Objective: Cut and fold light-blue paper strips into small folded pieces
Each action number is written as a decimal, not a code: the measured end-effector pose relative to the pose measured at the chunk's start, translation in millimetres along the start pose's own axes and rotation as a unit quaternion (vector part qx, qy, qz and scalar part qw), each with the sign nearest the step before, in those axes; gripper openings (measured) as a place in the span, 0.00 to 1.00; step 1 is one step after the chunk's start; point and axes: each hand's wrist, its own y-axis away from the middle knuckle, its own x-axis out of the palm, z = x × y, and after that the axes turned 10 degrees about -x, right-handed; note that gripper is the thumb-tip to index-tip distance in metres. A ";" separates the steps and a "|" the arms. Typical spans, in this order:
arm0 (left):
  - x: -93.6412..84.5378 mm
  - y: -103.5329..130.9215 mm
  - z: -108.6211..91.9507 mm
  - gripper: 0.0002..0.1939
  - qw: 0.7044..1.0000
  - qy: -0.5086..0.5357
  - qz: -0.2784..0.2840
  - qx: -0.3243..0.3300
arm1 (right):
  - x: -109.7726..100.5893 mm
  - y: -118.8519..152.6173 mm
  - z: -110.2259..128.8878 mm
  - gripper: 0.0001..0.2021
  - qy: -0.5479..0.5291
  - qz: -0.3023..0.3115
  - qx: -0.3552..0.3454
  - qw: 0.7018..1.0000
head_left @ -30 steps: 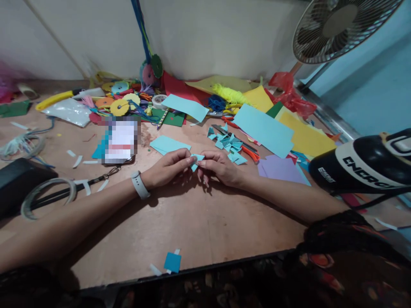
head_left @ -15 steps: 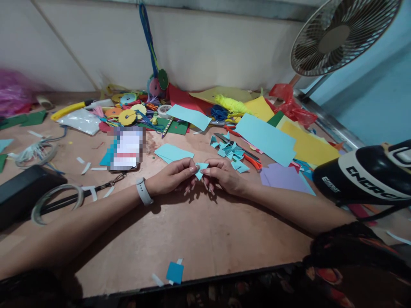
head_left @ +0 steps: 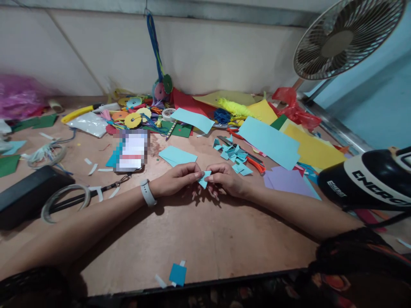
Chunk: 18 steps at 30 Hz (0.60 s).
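Observation:
Between my two hands is a small light blue folded paper (head_left: 204,179), pointed at its lower end. My left hand (head_left: 180,179), with a pale watch on its wrist, pinches the paper's left side. The right side is pinched by my right hand (head_left: 227,180). My other fingers curl beneath it. Just behind my left hand lie light blue paper strips (head_left: 178,155). A pile of small folded light blue pieces (head_left: 233,153) sits behind my right hand, beside orange-handled scissors (head_left: 256,165).
A phone (head_left: 132,149), a tape roll (head_left: 66,203) and a black case (head_left: 30,194) lie left. Coloured papers (head_left: 269,141), yarn and discs line the back. A large black bottle (head_left: 366,179) and a fan (head_left: 337,42) are right. A blue square (head_left: 177,274) lies near the front edge.
The whole view has shifted slightly, so things appear a little lower and further right. Both hands still hold the small paper, which appears slightly tilted.

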 end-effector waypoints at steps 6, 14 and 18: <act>0.6 0.0 1.6 0.21 1.000 -0.012 -0.016 0.010 | 0.7 -0.6 -0.4 0.07 -0.005 -0.013 -0.002 1.000; 1.3 1.4 -0.9 0.20 1.000 -0.023 0.003 -0.003 | -0.4 0.3 0.3 0.06 0.002 0.001 -0.003 1.000; 0.8 0.8 1.0 0.20 1.000 0.004 0.000 -0.011 | -0.2 -0.7 -0.4 0.07 -0.007 -0.015 0.001 1.000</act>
